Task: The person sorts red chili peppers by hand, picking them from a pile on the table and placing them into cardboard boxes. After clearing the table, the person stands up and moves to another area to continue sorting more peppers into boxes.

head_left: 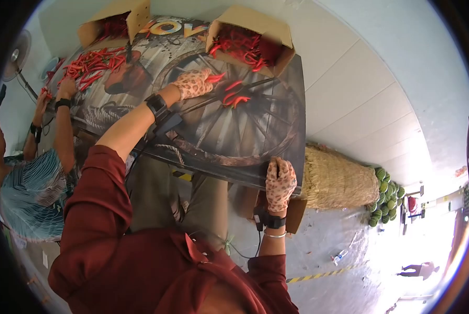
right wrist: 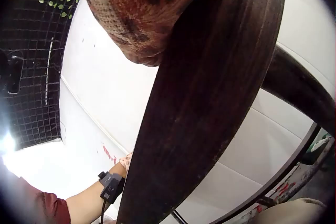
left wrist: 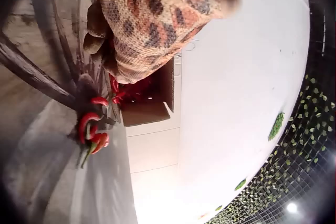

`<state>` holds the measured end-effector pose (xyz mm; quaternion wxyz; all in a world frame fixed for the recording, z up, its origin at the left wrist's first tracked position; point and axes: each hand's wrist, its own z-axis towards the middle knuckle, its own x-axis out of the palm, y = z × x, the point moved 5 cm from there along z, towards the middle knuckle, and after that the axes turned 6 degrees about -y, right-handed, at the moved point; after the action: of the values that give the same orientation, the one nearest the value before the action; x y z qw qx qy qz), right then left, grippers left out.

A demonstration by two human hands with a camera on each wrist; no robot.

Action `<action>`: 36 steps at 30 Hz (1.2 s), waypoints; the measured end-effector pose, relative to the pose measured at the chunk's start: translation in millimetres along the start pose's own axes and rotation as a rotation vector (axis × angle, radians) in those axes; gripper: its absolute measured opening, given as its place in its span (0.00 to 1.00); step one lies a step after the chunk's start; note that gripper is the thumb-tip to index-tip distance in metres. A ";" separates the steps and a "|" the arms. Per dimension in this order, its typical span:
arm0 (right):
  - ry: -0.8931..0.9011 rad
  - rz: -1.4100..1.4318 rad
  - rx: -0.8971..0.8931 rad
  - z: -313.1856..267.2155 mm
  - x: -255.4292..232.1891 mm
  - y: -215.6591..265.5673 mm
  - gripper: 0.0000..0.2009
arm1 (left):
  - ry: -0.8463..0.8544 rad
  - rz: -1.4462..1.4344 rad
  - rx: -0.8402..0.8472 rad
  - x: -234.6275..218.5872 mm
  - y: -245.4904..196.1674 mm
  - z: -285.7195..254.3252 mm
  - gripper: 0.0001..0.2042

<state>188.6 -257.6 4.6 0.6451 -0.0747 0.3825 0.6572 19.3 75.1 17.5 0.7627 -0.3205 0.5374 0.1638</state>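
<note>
My gloved left hand is over the table with its fingers curled, pinching a red chili pepper. Just beyond it several loose red peppers lie on the printed wheel. In the left wrist view the glove hides its own fingertips, and loose peppers show below it. My gloved right hand rests at the table's near edge, fingers loosely bent, with no pepper seen in it. The right wrist view shows that glove against the dark table edge.
A cardboard box of red peppers lies on its side at the back, another box further left. Beside a pepper pile, a second person works at the left. Watermelons and a straw-covered stand are at the right.
</note>
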 end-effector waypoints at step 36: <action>-0.016 -0.041 -0.056 1.5 1.8 1.6 0.05 | 0.094 0.074 0.109 38.3 -102.9 35.1 0.20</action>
<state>187.5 -255.1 5.2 0.6593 -0.0953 0.3571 0.6548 119.6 18.6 21.8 0.7464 -0.2658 0.5921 0.1472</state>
